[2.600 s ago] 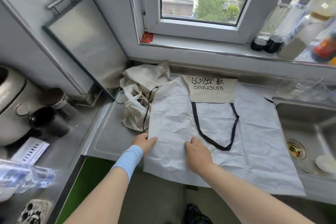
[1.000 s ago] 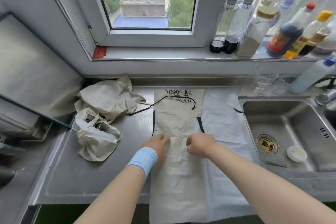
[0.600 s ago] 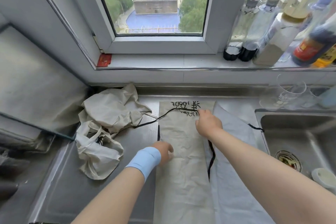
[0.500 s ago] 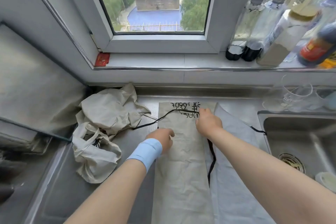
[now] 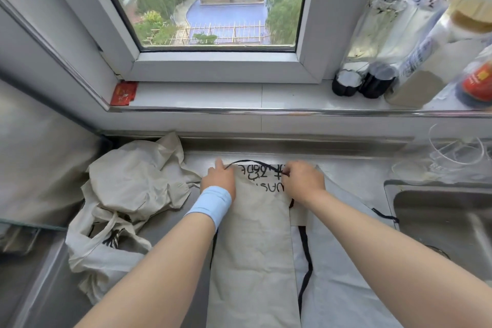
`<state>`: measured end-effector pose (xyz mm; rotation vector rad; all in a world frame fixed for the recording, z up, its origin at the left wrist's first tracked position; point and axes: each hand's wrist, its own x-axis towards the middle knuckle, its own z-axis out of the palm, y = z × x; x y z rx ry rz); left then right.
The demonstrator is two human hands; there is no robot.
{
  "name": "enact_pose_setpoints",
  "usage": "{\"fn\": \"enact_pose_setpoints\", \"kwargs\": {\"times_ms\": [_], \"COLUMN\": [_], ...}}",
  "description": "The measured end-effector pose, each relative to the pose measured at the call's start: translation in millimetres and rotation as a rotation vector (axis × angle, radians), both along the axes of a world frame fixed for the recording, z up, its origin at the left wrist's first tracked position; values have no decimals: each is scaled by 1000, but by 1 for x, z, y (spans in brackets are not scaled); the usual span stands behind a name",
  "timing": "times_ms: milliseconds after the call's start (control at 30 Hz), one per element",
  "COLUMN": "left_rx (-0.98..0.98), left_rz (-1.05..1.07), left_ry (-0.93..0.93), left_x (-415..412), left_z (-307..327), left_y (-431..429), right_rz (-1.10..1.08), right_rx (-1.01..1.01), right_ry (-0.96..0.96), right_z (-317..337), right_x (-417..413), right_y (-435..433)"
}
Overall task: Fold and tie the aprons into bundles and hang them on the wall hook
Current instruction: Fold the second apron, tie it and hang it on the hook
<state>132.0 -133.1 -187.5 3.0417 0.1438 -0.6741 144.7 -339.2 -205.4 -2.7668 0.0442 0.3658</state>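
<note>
Head view, right hand (image 5: 303, 181) pinching apron strap (image 5: 255, 162), beige-filled bottle (image 5: 415, 85) on sill (image 5: 213, 93)

Single head-worn wide-angle view: looks forward and down, close over the counter (image 5: 354, 178); window (image 5: 213, 8) fills upper centre of frame.

Black lettering on apron (image 5: 253, 247), partly covered, unreadable

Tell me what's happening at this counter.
A person is folding an apron on the steel counter below a window. The apron lies as a long strip. Both hands are at its far, printed end: the right hand pinches the black strap, the left hand rests at the other corner, forefinger out. A crumpled cloth pile lies to the left. Nothing is tied yet.
</note>
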Motion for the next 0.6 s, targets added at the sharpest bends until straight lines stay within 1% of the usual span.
{"fn": "enact_pose_setpoints", "kwargs": {"times_ms": [67, 100, 167, 200, 233, 300, 367, 433, 500, 600], "left_rx": [17, -5, -118, -174, -205, -222, -258, -255, -214, -157], "left_rz": [117, 206, 346, 356, 315, 147, 9, -85, -154, -150], "left_ry": [-71, -112, -172, -185, -189, -162, -114, -106, -67, 107], "left_x": [11, 18, 28, 30, 31, 23, 8, -10, -29, -51], "left_z": [6, 7, 14, 17, 17, 15, 6, -4, -15, -26], "left_y": [6, 9, 11, 10, 8, 1, -8, -14, -15, -4], "right_rz": [-75, -107, -164, -179, -184, -195, -214, -201, -137, -4], "right_rx": [25, 42, 85, 110, 139, 209, 282, 327, 274, 64], "right_ry": [54, 75, 97, 106, 116, 133, 121, 90, 10, -183], "right_z": [1, 1, 2, 3, 3, 3, 2, 0, -2, -1], "right_x": [9, 12, 19, 21, 24, 26, 22, 11, -7, -44], "right_y": [-3, -5, -6, -6, -6, -4, -2, 0, 1, 5]}}
